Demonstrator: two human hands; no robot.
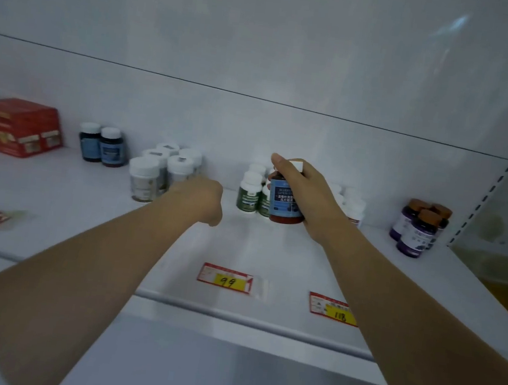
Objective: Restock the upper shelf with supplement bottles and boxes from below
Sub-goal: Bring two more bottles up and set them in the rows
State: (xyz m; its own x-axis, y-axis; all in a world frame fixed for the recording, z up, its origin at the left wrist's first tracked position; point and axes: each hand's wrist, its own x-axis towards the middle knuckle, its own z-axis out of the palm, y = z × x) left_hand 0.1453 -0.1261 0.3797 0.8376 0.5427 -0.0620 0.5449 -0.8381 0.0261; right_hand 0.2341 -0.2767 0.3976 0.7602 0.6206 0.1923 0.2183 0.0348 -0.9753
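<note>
At frame centre the right hand (306, 195) grasps a blue-label bottle (285, 200) in its fingers, low over the shelf (86, 205), just before green-label bottles (249, 196) — a nudge could topple them; left hand (200, 197) fingers — cannot tell.

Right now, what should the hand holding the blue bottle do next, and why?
Probably lower it the last bit and let go. The right hand grips the blue-label bottle upright, low over bare shelf just in front of the green-label bottles, so it seems ready to stand there.
</note>
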